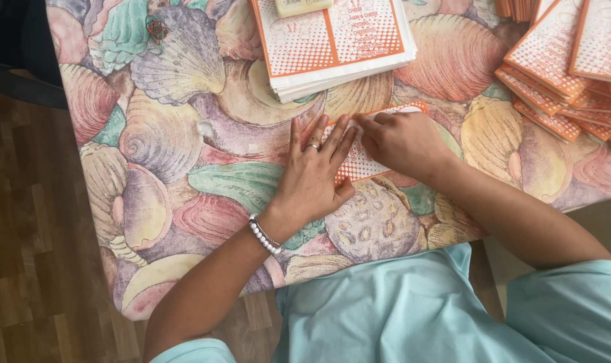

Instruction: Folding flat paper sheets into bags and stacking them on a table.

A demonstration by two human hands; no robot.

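Flatly, the left hand lay open, fingers spread, pressing an orange-and-white paper sheet onto the shell-patterned surface. At its 3 o'clock, the right hand was curled, fingertips pinching the sheet's upper edge. Both forearms angled inward. A stack of sheets sat at 12 o'clock.

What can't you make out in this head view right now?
- Orange-and-white paper piece: its middle is hidden under the left hand and right hand.
- Flat paper stack: cut off by the top edge.
- Folded pile: cut off by the right edge.
- Small clip: too small.
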